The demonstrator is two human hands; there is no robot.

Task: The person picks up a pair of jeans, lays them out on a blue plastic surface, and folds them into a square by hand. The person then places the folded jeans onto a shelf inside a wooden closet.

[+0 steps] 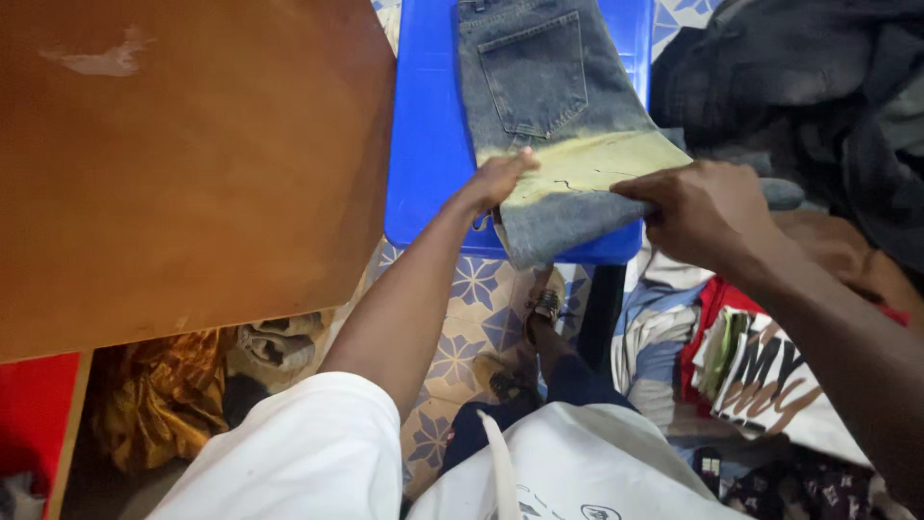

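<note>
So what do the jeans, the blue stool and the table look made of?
Jeans: denim, faded blue, yellowish stain; stitched pocket and woven grain show. Blue stool: probably moulded plastic, smooth and glossy. Table: likely wood or veneer, brown, with one worn pale patch.

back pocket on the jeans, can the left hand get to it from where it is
Probably yes. The left hand rests on the jeans at the yellowish fold, and the back pocket lies just beyond it, uncovered, with nothing between.

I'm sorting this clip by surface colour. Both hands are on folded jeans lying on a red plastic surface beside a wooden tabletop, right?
Not quite: the head view shows the plastic surface is blue, not red. Both the left hand and the right hand are on the folded jeans, beside the wooden tabletop.
</note>
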